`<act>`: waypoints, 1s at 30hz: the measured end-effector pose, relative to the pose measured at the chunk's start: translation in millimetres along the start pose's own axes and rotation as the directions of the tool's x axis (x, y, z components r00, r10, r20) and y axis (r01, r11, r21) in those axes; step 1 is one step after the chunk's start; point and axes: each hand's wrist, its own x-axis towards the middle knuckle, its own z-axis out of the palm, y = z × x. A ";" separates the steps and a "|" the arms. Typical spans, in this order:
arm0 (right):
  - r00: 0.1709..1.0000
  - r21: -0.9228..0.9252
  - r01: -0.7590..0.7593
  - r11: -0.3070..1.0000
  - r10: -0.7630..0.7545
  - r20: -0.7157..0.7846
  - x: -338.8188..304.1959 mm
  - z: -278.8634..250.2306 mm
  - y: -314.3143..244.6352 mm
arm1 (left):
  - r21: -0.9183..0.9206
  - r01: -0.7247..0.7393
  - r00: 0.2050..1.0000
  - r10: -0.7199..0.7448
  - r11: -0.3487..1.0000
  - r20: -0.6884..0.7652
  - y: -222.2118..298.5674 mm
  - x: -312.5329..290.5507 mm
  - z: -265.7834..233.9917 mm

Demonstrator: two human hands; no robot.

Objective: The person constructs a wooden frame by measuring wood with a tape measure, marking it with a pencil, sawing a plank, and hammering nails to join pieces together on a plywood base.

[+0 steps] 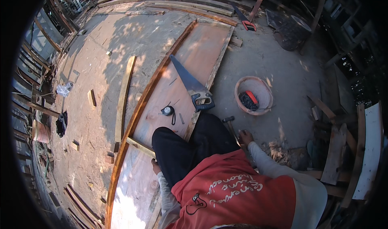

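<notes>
— Hammer (230,126), where does it lie?

— On the sandy ground just right of the person's dark-trousered knee, steel head away from the body, wooden handle running back to the right hand (244,138). The hand sits at the handle's end; whether the fingers clamp it or only touch it cannot be told at this size.

— And the other hand?

— The left hand (155,166) is low beside the left knee, on the long plywood panel (194,55), close to a short wood strip (141,147) that lies across the panel's edge. Its fingers are mostly hidden by the leg, so curled or spread cannot be told.

— What is the panel like?

— Smooth, reddish-brown, flat, framed by a narrow raised batten along its left edge. A handsaw (190,83) with a dark blade and black handle rests on it, and a small round tape measure (167,110) lies just beside the saw's handle.

— Anything around?

— A round pale-orange bucket (264,89) stands right of the panel, well apart from the hammer, holding dark cord. A loose plank (123,97) lies left of the panel, roughly parallel to it. Rough offcuts and shavings litter the ground at right; bare dusty ground stretches between panel and bucket.
</notes>
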 end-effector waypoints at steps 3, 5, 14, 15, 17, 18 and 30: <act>0.995 0.569 -0.058 0.820 0.004 0.095 -8.8 26.2 -61.7 | 0.029 -0.007 0.996 0.009 1.000 -0.087 -24.4 4.9 -25.8; 1.000 0.711 -0.013 0.703 -0.001 0.019 -2.1 19.8 -93.3 | 0.069 -0.011 0.994 0.018 0.998 -0.108 -19.1 3.5 -17.8; 0.998 0.773 -0.046 0.633 0.069 0.003 25.5 -11.4 -107.9 | 0.201 0.075 0.994 -0.057 0.977 -0.094 30.1 -24.8 -12.9; 0.997 0.710 -0.069 0.700 0.064 0.033 24.0 -5.7 -105.2 | 0.215 0.084 0.993 -0.064 0.973 -0.097 33.6 -26.9 -15.8; 0.997 0.557 -0.063 0.828 0.029 0.069 15.1 18.6 -96.0 | 0.245 0.101 0.992 -0.077 0.964 -0.103 33.6 -27.3 -22.7; 0.993 0.380 -0.041 0.924 -0.004 0.116 7.3 33.8 -90.6 | 0.226 0.081 0.993 -0.059 0.971 -0.103 28.7 -26.0 -28.1; 0.997 0.571 -0.043 0.820 0.071 -0.026 -26.8 58.6 -77.6 | 0.024 -0.100 0.983 0.102 0.995 -0.149 49.9 -56.1 -34.3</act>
